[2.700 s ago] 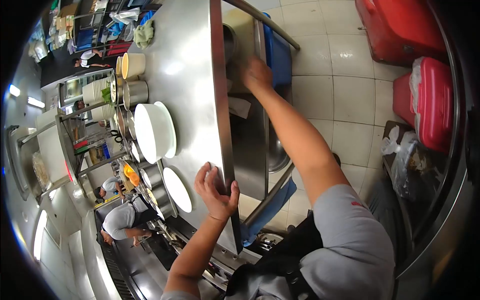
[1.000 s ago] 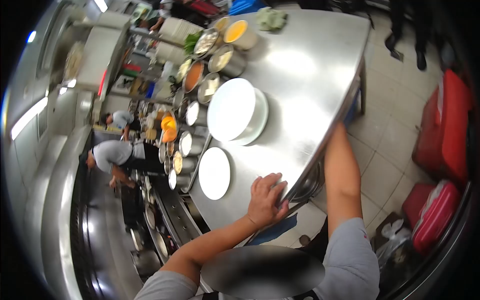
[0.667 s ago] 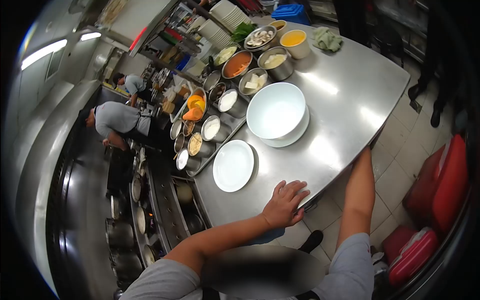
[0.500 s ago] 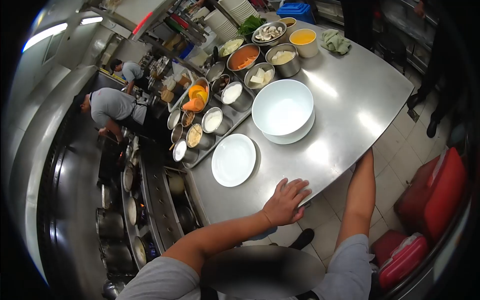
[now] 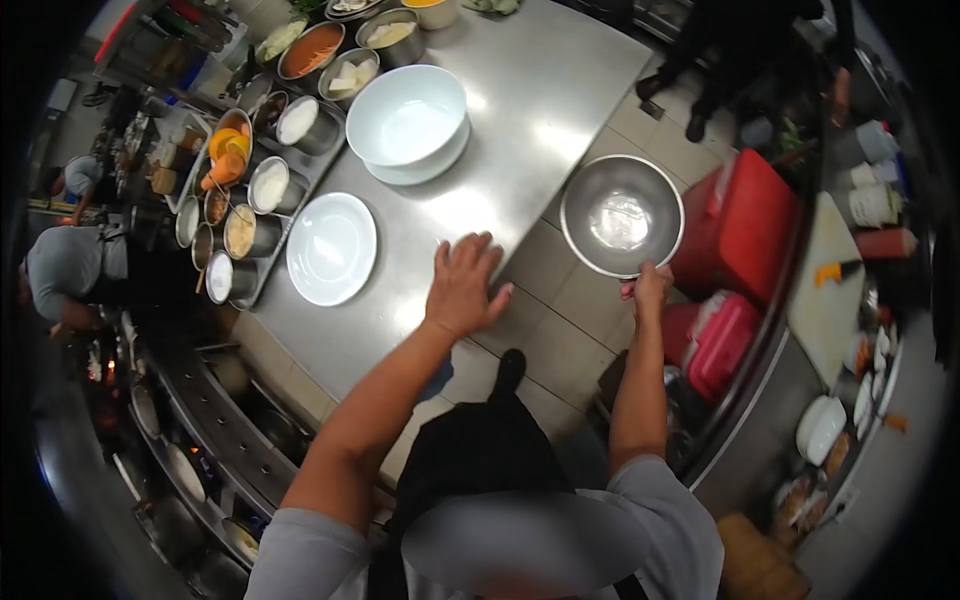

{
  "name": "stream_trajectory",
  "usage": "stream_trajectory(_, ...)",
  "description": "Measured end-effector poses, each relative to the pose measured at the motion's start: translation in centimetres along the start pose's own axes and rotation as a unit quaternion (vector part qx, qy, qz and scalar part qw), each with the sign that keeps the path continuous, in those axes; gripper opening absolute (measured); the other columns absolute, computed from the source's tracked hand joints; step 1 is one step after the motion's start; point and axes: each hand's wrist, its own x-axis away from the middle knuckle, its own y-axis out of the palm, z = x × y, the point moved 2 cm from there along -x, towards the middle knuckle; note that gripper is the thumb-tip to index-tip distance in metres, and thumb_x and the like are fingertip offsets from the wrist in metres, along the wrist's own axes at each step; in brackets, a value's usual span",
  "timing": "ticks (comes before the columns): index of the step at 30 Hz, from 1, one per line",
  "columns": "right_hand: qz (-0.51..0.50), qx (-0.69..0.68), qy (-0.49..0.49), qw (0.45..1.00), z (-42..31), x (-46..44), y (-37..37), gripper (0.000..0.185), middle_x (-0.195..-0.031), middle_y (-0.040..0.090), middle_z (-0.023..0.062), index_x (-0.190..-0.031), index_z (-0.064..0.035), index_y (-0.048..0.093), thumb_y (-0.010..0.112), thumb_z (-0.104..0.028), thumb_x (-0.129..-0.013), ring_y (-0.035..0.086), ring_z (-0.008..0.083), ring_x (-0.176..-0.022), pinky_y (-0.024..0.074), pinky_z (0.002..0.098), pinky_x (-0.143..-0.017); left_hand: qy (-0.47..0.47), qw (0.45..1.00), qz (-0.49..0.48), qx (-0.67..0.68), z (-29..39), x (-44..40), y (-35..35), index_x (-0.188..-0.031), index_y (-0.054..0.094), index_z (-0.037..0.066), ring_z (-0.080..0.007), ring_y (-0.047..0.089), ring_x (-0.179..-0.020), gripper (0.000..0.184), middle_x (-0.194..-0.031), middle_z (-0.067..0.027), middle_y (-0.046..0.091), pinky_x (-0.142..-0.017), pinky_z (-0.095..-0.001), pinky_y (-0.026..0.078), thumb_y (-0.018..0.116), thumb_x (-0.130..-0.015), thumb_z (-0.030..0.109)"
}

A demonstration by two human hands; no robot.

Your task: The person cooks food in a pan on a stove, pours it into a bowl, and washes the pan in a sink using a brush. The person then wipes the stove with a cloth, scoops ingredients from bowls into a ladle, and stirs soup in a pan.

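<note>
A steel mixing bowl (image 5: 612, 222) is gripped at its near rim by my right hand (image 5: 650, 286), out over the floor beyond the table's edge. Its inside is bare and shiny. My left hand (image 5: 466, 288), fingers apart, is at the edge of the steel table (image 5: 400, 335) and holds nothing; whether it touches the metal I cannot tell. To its left lies a white plate (image 5: 331, 249). Farther back, a large white bowl (image 5: 407, 116) stands on another white plate (image 5: 440, 170).
Steel containers of ingredients (image 5: 270, 186) line the table's left side. Burners with pans (image 5: 185, 472) are at lower left, near a person in grey (image 5: 70, 270). Red coolers (image 5: 745, 235) stand right of the bowl. A counter with a cutting board (image 5: 828, 285) runs along the far right.
My right hand, earlier hidden below the table's edge, has come up on the right with the steel bowl. The view has turned rightward. My left hand stays open at the table edge.
</note>
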Motion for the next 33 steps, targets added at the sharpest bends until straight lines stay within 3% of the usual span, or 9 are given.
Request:
stream_trajectory(4, -0.091, 0.008, -0.015, 0.996, -5.9, 7.8, -2.8, 0.019, -0.054, 0.055, 0.0142, -0.085, 0.0053, 0.054, 0.043, -0.008, -0.077, 0.047, 0.0177, -0.032, 0.0367, 0.0281, -0.027, -0.072, 0.969, 0.009, 0.237, 0.1, 2.8, -1.3, -0.128, 0.046, 0.005, -0.0285, 0.041, -0.124, 0.06, -0.125, -0.0149, 0.049, -0.104, -0.0457, 0.03, 0.067, -0.08, 0.035)
stream_trajectory(10, -0.346, 0.086, -0.016, 0.934, -11.8, 21.5, 2.7, 0.023, -0.059, 0.057, 0.0127, -0.091, 0.0077, 0.053, 0.044, -0.007, -0.076, 0.048, 0.0175, -0.032, 0.0393, 0.027, -0.029, -0.167, 0.767, 0.006, 0.62, 1.5, 17.1, -7.1, -0.144, 0.013, 0.003, -0.0235, 0.046, -0.117, 0.086, -0.127, -0.0148, 0.047, -0.099, -0.0388, 0.036, 0.064, -0.085, 0.038)
stream_trajectory(12, -0.45, 0.066, 0.017, 0.89, -10.3, 25.8, 6.0, 0.026, -0.062, 0.058, 0.0128, -0.098, 0.0078, 0.05, 0.049, -0.011, -0.081, 0.051, 0.0175, -0.035, 0.0411, 0.0272, -0.03, -0.251, 0.789, 0.027, 0.56, 0.6, 22.6, -9.2, -0.14, 0.023, 0.0, -0.0231, 0.051, -0.11, 0.077, -0.126, -0.0139, 0.047, -0.093, -0.0342, 0.042, 0.065, -0.084, 0.031)
stream_trajectory(15, -0.604, 0.195, 0.061, 0.771, -8.8, 31.0, 11.0, 0.043, -0.068, 0.06, 0.0122, -0.111, 0.0057, 0.046, 0.058, -0.029, -0.089, 0.058, 0.0161, -0.047, 0.0462, 0.0259, -0.04, -0.38, 0.661, 0.259, 0.593, -3.3, 32.6, -7.0, -0.11, 0.052, -0.003, -0.0184, 0.06, -0.087, 0.035, -0.096, -0.0098, 0.061, -0.078, -0.0311, 0.048, 0.058, -0.076, 0.007)
stream_trajectory(19, -0.579, 0.208, -0.074, 0.785, -10.9, 30.6, 19.3, 0.038, -0.074, 0.063, 0.0087, -0.105, 0.0039, 0.054, 0.058, -0.031, -0.089, 0.062, 0.0136, -0.063, 0.0475, 0.0251, -0.052, -0.469, 0.519, 0.489, 0.521, -4.4, 44.3, -9.4, -0.077, 0.055, 0.006, -0.0152, 0.053, -0.081, 0.003, -0.079, -0.004, 0.055, -0.081, -0.0301, 0.042, 0.056, -0.075, 0.008)
stream_trajectory(22, -0.518, 0.177, -0.214, 0.809, -13.8, 24.8, 28.9, 0.031, -0.072, 0.064, 0.0068, -0.091, 0.0006, 0.061, 0.057, -0.03, -0.09, 0.061, 0.012, -0.064, 0.0469, 0.025, -0.054, -0.482, 0.435, 0.593, 0.477, -4.6, 52.0, -8.8, -0.074, 0.048, 0.008, -0.0138, 0.048, -0.075, 0.006, -0.075, -0.0016, 0.048, -0.076, -0.0312, 0.042, 0.054, -0.075, 0.01)
stream_trajectory(27, -0.406, 0.229, -0.456, 0.759, -21.0, 16.2, 48.8, 0.043, -0.058, 0.058, 0.0068, -0.068, -0.0022, 0.059, 0.052, -0.041, -0.086, 0.057, 0.0151, -0.054, 0.0426, 0.0315, -0.055, -0.55, 0.307, 0.652, 0.422, -0.3, 53.7, -7.9, -0.099, 0.052, 0.002, -0.0291, 0.059, -0.066, 0.032, -0.084, -0.0116, 0.058, -0.048, -0.0387, 0.046, 0.046, -0.072, 0.018)
stream_trajectory(28, -0.416, 0.26, -0.406, 0.771, -22.3, 15.7, 52.1, 0.044, -0.058, 0.059, 0.0072, -0.067, -0.0025, 0.058, 0.053, -0.042, -0.086, 0.058, 0.0179, -0.053, 0.044, 0.0326, -0.056, -0.566, 0.266, 0.653, 0.427, 0.8, 54.2, -7.0, -0.1, 0.052, 0.002, -0.0292, 0.059, -0.065, 0.034, -0.083, -0.0123, 0.059, -0.048, -0.0387, 0.046, 0.045, -0.072, 0.021)
stream_trajectory(33, -0.314, 0.395, -0.439, 0.744, -22.3, 12.4, 65.4, 0.039, -0.098, 0.065, 0.0235, -0.093, 0.0019, 0.065, 0.052, -0.034, -0.086, 0.064, 0.0357, -0.092, 0.0502, 0.0401, -0.08, -0.605, 0.102, 0.663, 0.429, 9.2, 54.2, -2.1, -0.096, 0.056, 0.005, -0.027, 0.058, -0.063, 0.04, -0.078, -0.0115, 0.062, -0.052, -0.0383, 0.045, 0.045, -0.07, 0.035)
